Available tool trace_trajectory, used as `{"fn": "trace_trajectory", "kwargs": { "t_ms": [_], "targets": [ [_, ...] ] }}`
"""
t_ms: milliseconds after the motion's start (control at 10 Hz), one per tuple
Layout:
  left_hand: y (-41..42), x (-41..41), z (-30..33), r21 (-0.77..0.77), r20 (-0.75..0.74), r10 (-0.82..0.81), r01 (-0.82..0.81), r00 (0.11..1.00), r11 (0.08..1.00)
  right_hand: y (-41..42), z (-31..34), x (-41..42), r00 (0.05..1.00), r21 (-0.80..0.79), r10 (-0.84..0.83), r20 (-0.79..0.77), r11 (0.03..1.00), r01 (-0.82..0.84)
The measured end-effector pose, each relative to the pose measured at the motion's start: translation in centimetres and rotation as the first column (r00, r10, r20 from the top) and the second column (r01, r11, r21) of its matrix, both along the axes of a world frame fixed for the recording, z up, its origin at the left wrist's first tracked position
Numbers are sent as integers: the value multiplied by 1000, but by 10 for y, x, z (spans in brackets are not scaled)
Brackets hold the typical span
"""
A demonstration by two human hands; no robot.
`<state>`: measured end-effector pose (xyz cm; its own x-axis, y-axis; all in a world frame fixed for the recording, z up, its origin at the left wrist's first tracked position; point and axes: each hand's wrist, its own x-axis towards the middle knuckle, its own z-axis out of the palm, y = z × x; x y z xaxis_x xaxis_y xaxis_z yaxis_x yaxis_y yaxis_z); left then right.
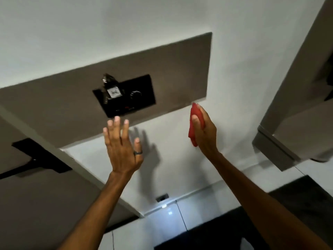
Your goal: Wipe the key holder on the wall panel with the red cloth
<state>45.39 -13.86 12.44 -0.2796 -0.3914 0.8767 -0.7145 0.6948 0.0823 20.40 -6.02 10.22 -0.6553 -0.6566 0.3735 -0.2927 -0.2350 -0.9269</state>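
A black rectangular key holder (142, 91) is fixed on a brown wall panel (176, 69). A bunch of keys with a white tag (113, 92) hangs at its left side. My left hand (122, 147) is raised just below the holder, fingers spread, holding nothing, a ring on one finger. My right hand (203, 130) is up at the panel's lower right corner, closed around a bunched red cloth (193, 123). The cloth is apart from the holder, to its right.
White wall (180, 159) surrounds the panel. A brown door with a black lever handle (41, 157) stands at the left. A grey cabinet (297, 105) juts out at the right. A wall socket (162, 197) sits low, above white floor tiles and a dark surface (306, 204).
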Motion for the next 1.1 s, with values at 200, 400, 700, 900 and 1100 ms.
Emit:
{"fn": "trace_trajectory", "kwargs": {
  "t_ms": [200, 400, 700, 900, 1100],
  "targets": [
    [55, -146, -31, 361, 340, -255, 125, 905, 924, 64, -28, -82, 495, -145, 331, 803, 915, -377],
    [100, -290, -73, 593, 480, -451, 100, 753, 799, 139, -75, -233, 456, -18, 67, 887, 994, -112],
    [123, -426, -98, 662, 557, -520, 31, 648, 749, 176, -155, -478, 736, 731, 378, -561, 643, 227],
    [134, -432, -95, 642, 608, -462, -58, 646, 764, 178, -187, -481, 676, 876, 567, -471, 392, 281],
    [143, -396, -76, 587, 515, -380, 7, 768, 809, 176, -165, -435, 680, 774, 433, -592, 542, 328]
  ]
}}
